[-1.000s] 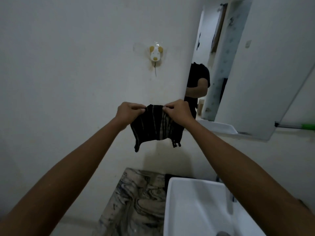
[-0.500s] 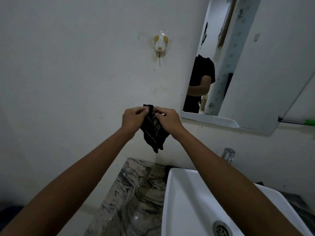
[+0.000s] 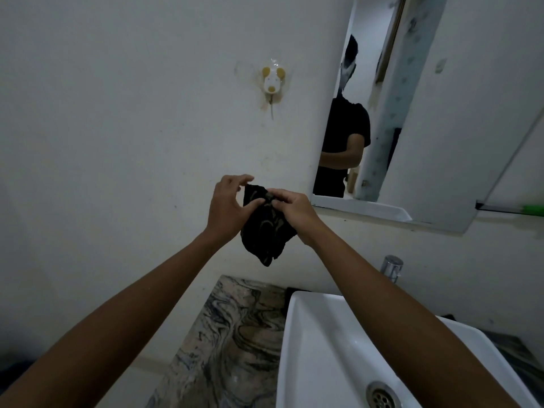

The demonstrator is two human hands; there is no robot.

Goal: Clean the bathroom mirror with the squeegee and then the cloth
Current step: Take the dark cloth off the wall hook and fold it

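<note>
A dark cloth (image 3: 266, 231) with faint stripes hangs bunched in front of the white wall, above the counter. My right hand (image 3: 294, 212) pinches its top from the right. My left hand (image 3: 226, 206) touches it from the left with thumb against the fabric and fingers spread. The mirror (image 3: 426, 113) is up and to the right, showing a person in a dark shirt. A green-handled tool (image 3: 527, 209), perhaps the squeegee, lies on a ledge at the far right edge.
A white basin (image 3: 309, 348) with a drain (image 3: 382, 393) sits below right, a chrome tap (image 3: 391, 267) behind it. A marbled countertop (image 3: 232, 334) lies left of the basin. A small animal-shaped hook (image 3: 272, 82) is stuck on the wall.
The cloth went from spread flat between both hands to folded and bunched. My left hand's fingers have loosened. The view tilted down, showing more of the basin.
</note>
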